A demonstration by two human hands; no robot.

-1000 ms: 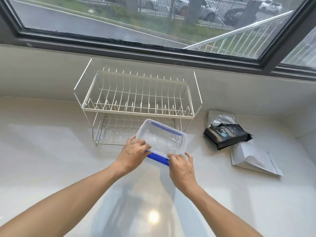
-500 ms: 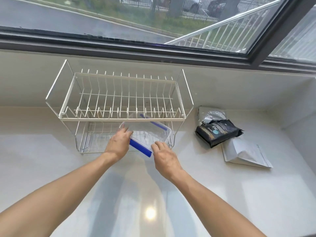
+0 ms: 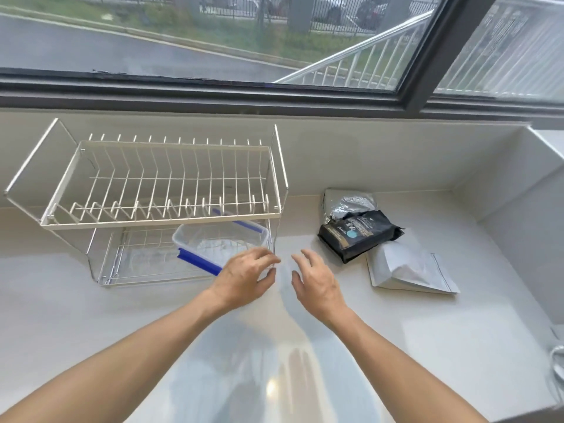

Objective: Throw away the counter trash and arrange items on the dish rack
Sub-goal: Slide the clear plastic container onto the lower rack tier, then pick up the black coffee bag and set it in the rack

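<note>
A white two-tier wire dish rack (image 3: 158, 213) stands on the counter against the wall below the window. A clear plastic container with blue clips (image 3: 219, 244) rests on the right end of its lower tier, tilted a little. My left hand (image 3: 247, 277) hovers just in front of the container's near corner, fingers spread, holding nothing. My right hand (image 3: 314, 279) is to its right over the bare counter, fingers apart and empty. To the right lie a black pouch (image 3: 358, 235), a torn silver bag (image 3: 348, 204) behind it and a flat white pouch (image 3: 406, 267).
The pale counter (image 3: 122, 315) runs from the wall to the near edge. A raised wall closes the right side (image 3: 518, 203). Something metallic shows at the far right edge (image 3: 557, 361). The rack's upper tier holds nothing.
Both hands pushed the container onto the rack's lower tier, then let go and drew back toward me. The view shifted so the rack sits further left.
</note>
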